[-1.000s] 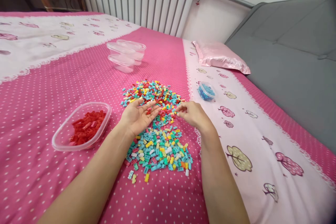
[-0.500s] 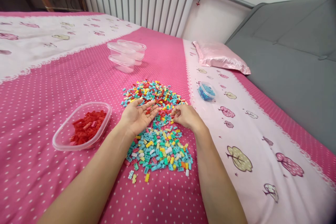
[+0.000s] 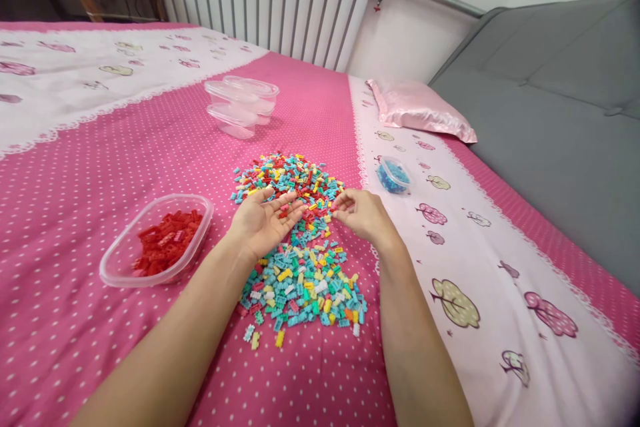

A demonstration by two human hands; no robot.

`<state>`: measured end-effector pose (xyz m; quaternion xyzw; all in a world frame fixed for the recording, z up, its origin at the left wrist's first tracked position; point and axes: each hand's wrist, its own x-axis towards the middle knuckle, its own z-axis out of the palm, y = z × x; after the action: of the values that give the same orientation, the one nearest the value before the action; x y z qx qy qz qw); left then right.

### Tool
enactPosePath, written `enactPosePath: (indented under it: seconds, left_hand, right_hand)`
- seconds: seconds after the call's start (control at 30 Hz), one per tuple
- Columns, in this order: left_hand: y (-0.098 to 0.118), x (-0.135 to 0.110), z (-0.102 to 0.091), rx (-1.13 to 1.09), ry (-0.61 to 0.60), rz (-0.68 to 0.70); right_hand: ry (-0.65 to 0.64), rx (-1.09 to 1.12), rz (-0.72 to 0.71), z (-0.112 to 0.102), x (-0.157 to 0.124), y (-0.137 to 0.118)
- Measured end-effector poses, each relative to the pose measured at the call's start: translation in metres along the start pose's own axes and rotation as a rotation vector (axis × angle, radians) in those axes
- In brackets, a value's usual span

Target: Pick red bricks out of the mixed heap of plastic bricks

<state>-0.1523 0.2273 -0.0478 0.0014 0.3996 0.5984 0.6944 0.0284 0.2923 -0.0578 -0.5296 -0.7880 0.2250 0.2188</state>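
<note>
A heap of small bricks (image 3: 300, 260) in red, teal, yellow and white lies on the pink dotted bedspread (image 3: 100, 167). My left hand (image 3: 263, 220) rests palm up over the heap, cupped, with a few small red bricks in it. To its right, my right hand (image 3: 363, 213) hovers over the heap's right edge with its fingertips pinched together; what they hold is too small to make out. A clear tub of red bricks (image 3: 160, 243) sits to the left of my left hand.
A small clear tub of blue bricks (image 3: 394, 175) stands to the right of the heap. Stacked empty clear tubs (image 3: 241, 107) sit farther back. A pink pillow (image 3: 420, 110), a grey headboard (image 3: 550, 113) and a white radiator (image 3: 280, 7) border the bed.
My right hand dipped left toward the heap and my left palm, then drew back to the right a little. My left hand stayed cupped in place.
</note>
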Motion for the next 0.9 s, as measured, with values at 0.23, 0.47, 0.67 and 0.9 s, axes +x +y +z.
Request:
enactPosePath:
  seconds: [0.23, 0.47, 0.67, 0.9]
  left_hand:
    - [-0.002, 0.002, -0.001, 0.012, -0.069, -0.076]
    - [-0.003, 0.003, -0.002, -0.025, -0.16, -0.139]
    - [-0.002, 0.0, 0.0, -0.06, -0.128, -0.141]
    - [-0.001, -0.002, 0.002, -0.025, -0.014, -0.042]
  right_hand:
    - [0.062, 0.301, -0.259, 0.0, -0.004, -0.023]
    - [0.067, 0.383, -0.336, 0.005, -0.012, -0.044]
    - [0.127, 0.356, -0.284, 0.007, -0.007, -0.036]
    - [0.128, 0.112, -0.098, 0.016, 0.005, -0.008]
